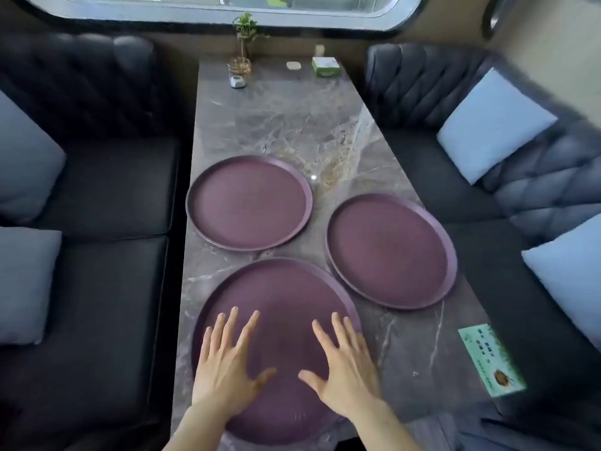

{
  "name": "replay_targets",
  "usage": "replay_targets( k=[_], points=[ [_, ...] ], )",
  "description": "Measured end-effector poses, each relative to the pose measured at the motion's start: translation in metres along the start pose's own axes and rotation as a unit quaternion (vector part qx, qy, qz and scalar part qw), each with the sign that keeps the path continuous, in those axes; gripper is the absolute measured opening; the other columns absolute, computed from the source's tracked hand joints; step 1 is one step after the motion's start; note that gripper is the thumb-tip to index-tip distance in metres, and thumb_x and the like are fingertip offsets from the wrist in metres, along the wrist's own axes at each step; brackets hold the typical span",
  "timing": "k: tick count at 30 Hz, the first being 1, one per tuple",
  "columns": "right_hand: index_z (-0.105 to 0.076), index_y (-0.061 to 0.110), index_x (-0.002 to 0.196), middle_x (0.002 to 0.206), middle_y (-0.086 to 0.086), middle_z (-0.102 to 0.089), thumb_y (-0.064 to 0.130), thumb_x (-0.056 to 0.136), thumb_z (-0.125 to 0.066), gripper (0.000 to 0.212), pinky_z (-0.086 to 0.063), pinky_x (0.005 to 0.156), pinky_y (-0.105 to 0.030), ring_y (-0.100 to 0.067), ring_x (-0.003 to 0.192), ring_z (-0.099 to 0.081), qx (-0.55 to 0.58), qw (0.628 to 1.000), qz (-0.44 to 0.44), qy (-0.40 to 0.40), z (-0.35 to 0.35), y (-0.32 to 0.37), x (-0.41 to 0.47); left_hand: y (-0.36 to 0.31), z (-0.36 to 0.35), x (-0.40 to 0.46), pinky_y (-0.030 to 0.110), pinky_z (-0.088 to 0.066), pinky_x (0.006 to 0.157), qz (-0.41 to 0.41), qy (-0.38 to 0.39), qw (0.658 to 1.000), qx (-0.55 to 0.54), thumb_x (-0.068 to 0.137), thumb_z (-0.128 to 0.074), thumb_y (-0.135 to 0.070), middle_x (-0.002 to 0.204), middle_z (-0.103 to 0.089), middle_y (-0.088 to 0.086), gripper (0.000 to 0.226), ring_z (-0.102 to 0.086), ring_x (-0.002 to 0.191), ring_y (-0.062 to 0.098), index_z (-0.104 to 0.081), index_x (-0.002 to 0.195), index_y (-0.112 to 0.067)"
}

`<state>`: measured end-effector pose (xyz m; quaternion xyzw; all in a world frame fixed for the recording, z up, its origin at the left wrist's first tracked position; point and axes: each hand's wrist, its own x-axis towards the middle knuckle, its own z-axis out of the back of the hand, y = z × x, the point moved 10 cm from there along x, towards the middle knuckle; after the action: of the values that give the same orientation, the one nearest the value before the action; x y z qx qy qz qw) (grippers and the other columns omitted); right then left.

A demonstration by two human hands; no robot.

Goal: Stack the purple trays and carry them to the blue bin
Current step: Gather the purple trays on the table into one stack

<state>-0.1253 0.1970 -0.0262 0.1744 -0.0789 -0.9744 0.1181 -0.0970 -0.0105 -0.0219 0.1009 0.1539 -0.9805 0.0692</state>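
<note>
Three round purple trays lie flat and apart on a grey marble table [292, 125]. The nearest tray [283, 294] is at the front edge. A second tray [248, 203] sits behind it to the left, a third tray [390, 252] to the right. My left hand [227, 366] and my right hand [344, 369] hover palm down over the nearest tray, fingers spread, holding nothing. No blue bin is in view.
Dark sofas with pale blue cushions [494, 125] flank the table on both sides. At the far end stand a small plant in a glass [242, 50], a green box [325, 66] and small items. A green card [491, 359] lies at the table's right front edge.
</note>
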Motion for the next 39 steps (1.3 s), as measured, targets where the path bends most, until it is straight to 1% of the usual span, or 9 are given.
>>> replay_targets(
  k=[6,10,13,16,19,22,26,31,39],
  points=[
    [0.0,0.039,0.154,0.165,-0.003,0.01,0.078,0.075,-0.042,0.098,0.002,0.122,-0.04,-0.023,0.151,0.011,-0.023,1.0,0.0,0.016,-0.031,-0.023,-0.01,-0.012,-0.047,-0.003,0.043,0.008,0.121,-0.02,0.077,0.997,0.024,0.058,-0.054,-0.082,0.164,0.018,-0.004,0.121,0.023,0.148,0.025,0.023,0.146,-0.051],
    [0.0,0.042,0.153,0.162,0.004,0.015,0.076,0.076,-0.043,0.095,0.0,0.121,-0.047,-0.019,0.151,0.009,-0.017,1.0,-0.01,0.005,-0.027,-0.041,-0.015,-0.026,-0.057,0.0,0.046,0.006,0.121,-0.022,0.089,0.995,0.034,0.054,-0.057,-0.082,0.163,0.022,0.0,0.125,0.026,0.147,0.031,0.025,0.144,-0.052],
    [-0.008,0.042,0.154,0.164,0.005,0.007,0.073,0.078,-0.042,0.088,0.001,0.121,-0.049,-0.016,0.151,0.004,-0.01,1.0,-0.015,0.01,-0.023,-0.05,-0.021,-0.039,-0.059,-0.001,0.046,0.002,0.12,-0.027,0.103,0.994,0.039,0.053,-0.054,-0.082,0.164,0.016,0.002,0.121,0.02,0.148,0.033,0.012,0.149,-0.052],
    [-0.044,0.034,0.145,0.158,0.005,-0.032,0.063,0.086,-0.046,0.066,-0.014,0.12,-0.037,-0.013,0.147,-0.025,0.057,0.998,-0.025,-0.023,-0.003,-0.06,-0.016,-0.049,-0.04,0.006,0.046,-0.027,0.114,-0.021,0.051,0.998,0.016,0.062,-0.054,-0.078,0.158,-0.03,0.009,0.095,-0.023,0.146,0.034,-0.036,0.148,-0.041],
    [-0.067,0.032,0.12,0.117,0.013,-0.068,0.05,0.089,-0.053,0.038,-0.048,0.092,-0.027,-0.01,0.111,-0.062,0.145,0.983,-0.071,-0.089,0.032,-0.087,-0.005,-0.064,-0.015,0.032,0.042,-0.045,0.093,-0.021,-0.027,0.999,-0.025,0.077,-0.054,-0.068,0.12,-0.063,-0.001,0.06,-0.056,0.114,0.026,-0.064,0.122,-0.029],
    [-0.071,0.032,0.094,0.084,0.013,-0.071,0.04,0.087,-0.06,0.016,-0.05,0.062,-0.029,-0.01,0.079,-0.067,0.175,0.967,-0.124,-0.135,0.066,-0.125,0.011,-0.086,-0.001,0.068,0.04,-0.048,0.085,0.005,-0.028,0.994,-0.103,0.084,-0.06,-0.055,0.114,-0.064,-0.005,0.044,-0.058,0.108,0.023,-0.061,0.119,-0.029],
    [-0.071,0.029,0.084,0.078,0.01,-0.07,0.032,0.087,-0.064,0.009,-0.051,0.058,-0.03,-0.013,0.071,-0.066,0.199,0.943,-0.203,-0.175,0.101,-0.193,0.038,-0.122,0.013,0.123,0.034,-0.046,0.074,0.034,-0.027,0.978,-0.206,0.087,-0.059,-0.048,0.108,-0.059,-0.013,0.034,-0.061,0.102,0.016,-0.057,0.118,-0.035],
    [-0.073,0.024,0.098,0.096,-0.002,-0.069,0.029,0.087,-0.064,0.015,-0.045,0.07,-0.028,-0.022,0.084,-0.064,0.254,0.886,-0.315,-0.225,0.127,-0.288,0.07,-0.145,0.008,0.189,0.032,-0.044,0.085,0.101,-0.015,0.95,-0.294,0.087,-0.062,-0.042,0.122,-0.059,-0.005,0.041,-0.058,0.101,0.01,-0.057,0.125,-0.03],
    [-0.043,0.026,0.145,0.144,-0.008,-0.045,0.039,0.088,-0.064,0.062,-0.046,0.1,-0.05,-0.031,0.125,-0.052,0.349,0.834,-0.398,-0.156,0.114,-0.37,0.129,-0.163,-0.026,0.246,0.042,-0.043,0.102,0.206,0.021,0.921,-0.33,0.082,-0.066,-0.047,0.142,-0.051,0.001,0.072,-0.054,0.124,0.021,-0.039,0.146,-0.028]
  ],
)
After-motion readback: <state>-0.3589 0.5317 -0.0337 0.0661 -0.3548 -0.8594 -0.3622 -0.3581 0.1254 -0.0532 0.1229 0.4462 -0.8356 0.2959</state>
